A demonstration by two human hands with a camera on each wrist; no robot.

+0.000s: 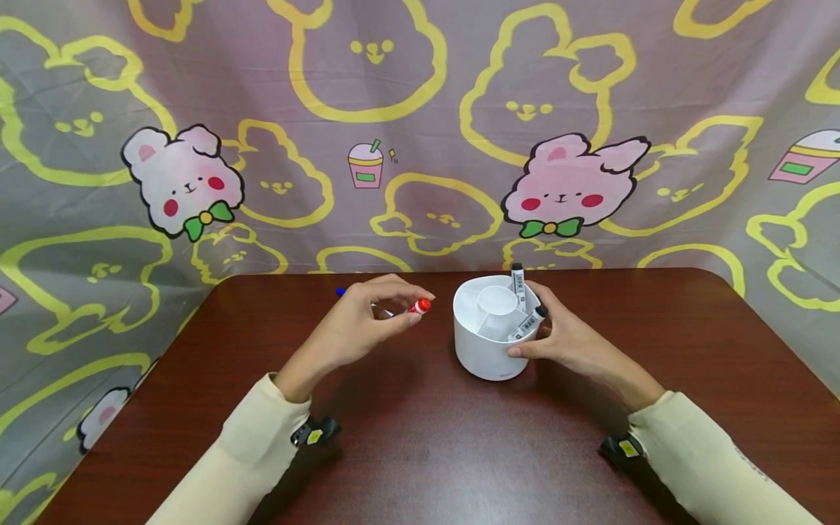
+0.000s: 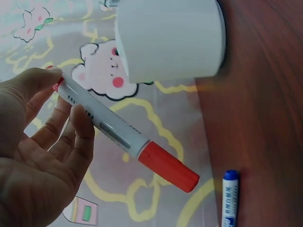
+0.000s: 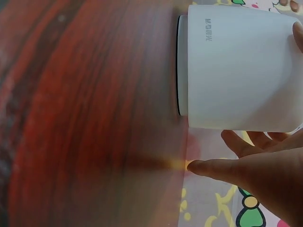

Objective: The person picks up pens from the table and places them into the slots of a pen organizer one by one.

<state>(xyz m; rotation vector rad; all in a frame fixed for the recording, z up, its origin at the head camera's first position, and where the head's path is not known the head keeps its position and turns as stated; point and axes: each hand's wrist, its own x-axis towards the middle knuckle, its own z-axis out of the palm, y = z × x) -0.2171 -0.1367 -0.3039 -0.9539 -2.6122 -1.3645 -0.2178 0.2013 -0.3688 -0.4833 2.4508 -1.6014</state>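
Note:
My left hand (image 1: pixel 357 324) pinches a red-capped whiteboard marker (image 2: pixel 104 118) by its end, between thumb and fingertips. In the left wrist view the marker's white barrel slants and its red cap points down to the right, away from the palm. Just right of that hand stands a white round pen holder (image 1: pixel 482 354) with a small central cup and divided compartments. My right hand (image 1: pixel 567 332) holds the holder's right side, thumb at the front near the rim. Two black-capped markers (image 1: pixel 528 323) lean inside the holder's right part.
A blue-capped marker (image 2: pixel 230 194) lies on the dark red-brown table (image 1: pixel 446 452), partly behind my left hand in the head view. A cartoon-printed curtain (image 1: pixel 420 146) hangs along the table's far edge.

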